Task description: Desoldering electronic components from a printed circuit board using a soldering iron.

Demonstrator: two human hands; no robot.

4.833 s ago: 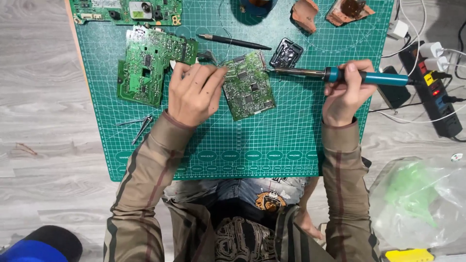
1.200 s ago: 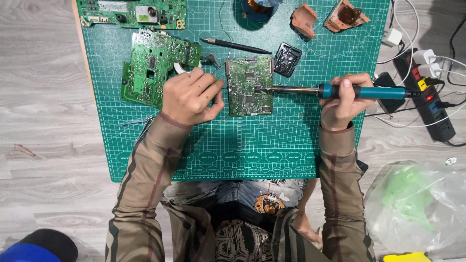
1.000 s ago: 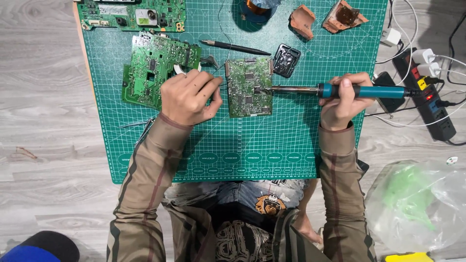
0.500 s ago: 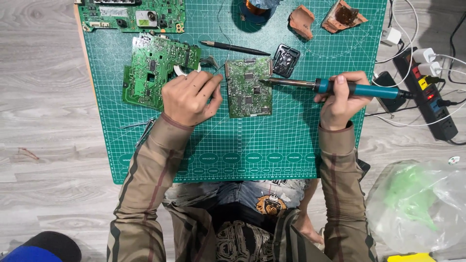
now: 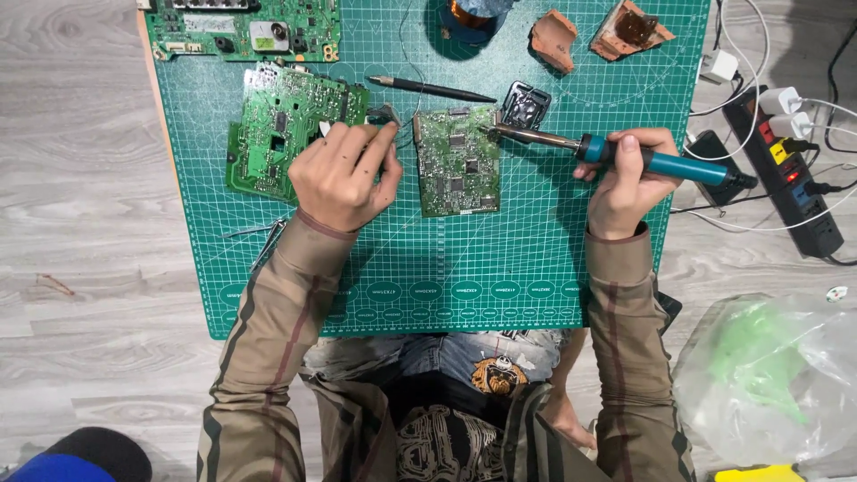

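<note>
Since half a second ago the soldering iron [image 5: 625,156] has lifted, its tip now at the top right corner of the small circuit board [image 5: 457,162] rather than over its middle. The right hand [image 5: 627,178] has its fingers clamped around the teal handle. The left hand [image 5: 344,174] curls just left of that board, its fingertips pinched on something too small to tell. Both work on a green cutting mat [image 5: 428,268] laid on grey wooden flooring. Beyond the left fingers lies a larger green board [image 5: 277,134]; a power strip [image 5: 790,170] sits right of the mat.
</note>
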